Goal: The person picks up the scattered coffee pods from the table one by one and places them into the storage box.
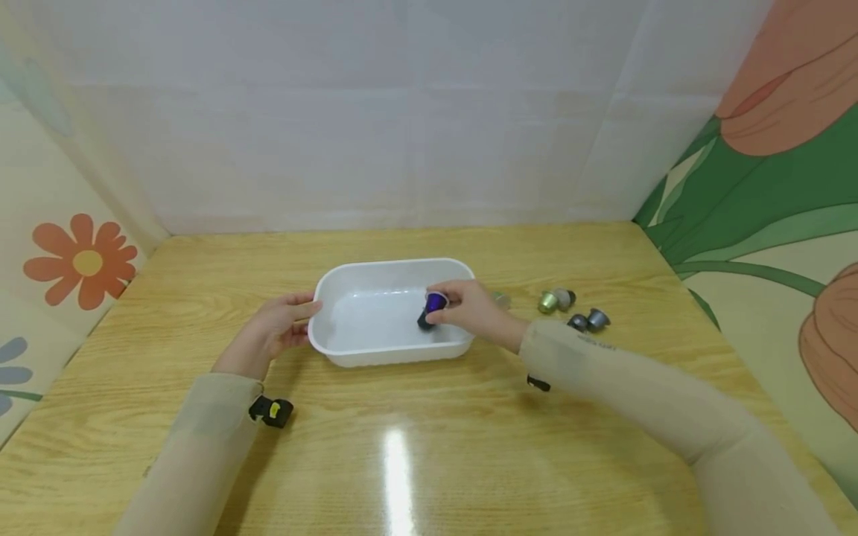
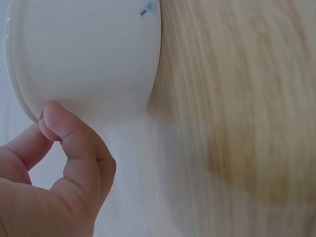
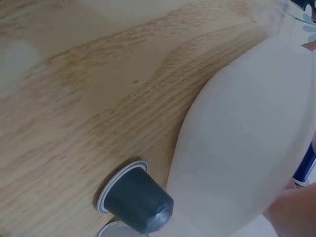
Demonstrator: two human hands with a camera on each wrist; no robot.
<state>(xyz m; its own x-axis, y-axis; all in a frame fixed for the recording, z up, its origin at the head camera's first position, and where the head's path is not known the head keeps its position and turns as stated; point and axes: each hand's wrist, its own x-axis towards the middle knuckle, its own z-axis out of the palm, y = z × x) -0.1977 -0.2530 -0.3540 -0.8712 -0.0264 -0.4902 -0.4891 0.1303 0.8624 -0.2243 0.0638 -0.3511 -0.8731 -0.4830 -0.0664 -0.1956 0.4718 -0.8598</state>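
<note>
A white plastic tub [image 1: 369, 357] stands on the wooden table. At its left end my left hand [image 1: 284, 324] grips the rim; the left wrist view shows the thumb and fingers of that hand [image 2: 74, 163] pinching the tub's edge [image 2: 15, 74]. Over the tub's right part, my right hand [image 1: 469, 305] pinches a purple-blue coffee capsule [image 1: 436, 301]. Just below it a dark object [image 1: 424, 321], perhaps another capsule, is partly hidden. In the right wrist view, only a sliver of the blue capsule [image 3: 305, 165] shows beyond the tub's wall [image 3: 242, 133].
Right of the tub lie several capsules: a light green one [image 1: 547, 302], a grey one [image 1: 562, 298] and a silver-grey one [image 1: 598, 320] among them. In the right wrist view, a dark green capsule [image 3: 138, 197] lies close beside the tub. A white wall backs the table.
</note>
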